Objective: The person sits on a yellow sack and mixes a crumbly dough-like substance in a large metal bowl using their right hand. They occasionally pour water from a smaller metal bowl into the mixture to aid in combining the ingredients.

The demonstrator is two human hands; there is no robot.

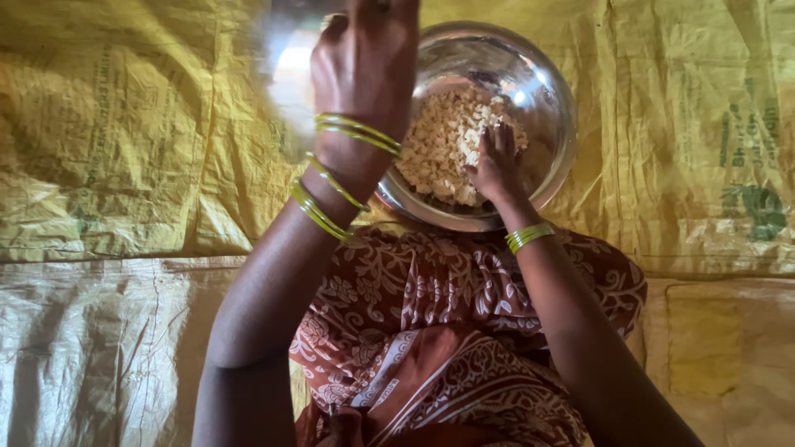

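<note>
Lap cloth (431,331): brown-red printed cloth with pale leaf patterns is lying nearest the camera, covering the person's lap at the bottom middle of the view and reaching up to the near rim of the bowl.
Left hand (364,66): it is rising high toward the camera, back of the hand showing, above the left side of the bowl. The fingers are running off the top edge of the view, so whether they are curled or loose cannot be told. A blurred shiny patch is showing just left of it; what it is cannot be told.
Left bangles (335,170): thin yellow-green rings are sitting along the left wrist and forearm, some tilted.
Right hand (495,161): it is reaching down into the bowl, fingers spread loosely and resting on the pale pieces, not clenched around anything that shows.
Right bangles (528,236): a small stack of yellow-green rings is sitting on the right wrist, just over the near rim of the bowl.
Bowl (556,108): a round shiny metal bowl is sitting just beyond the lap cloth, on the sacking, near the top middle of the view.
Pale pieces (439,141): a heap of small off-white crumbly bits is lying inside the bowl, filling its bottom, under the right fingers.
Sacking (124,165): yellow woven plastic sheets with faded green print are covering the ground all around, reaching to every edge of the view.
</note>
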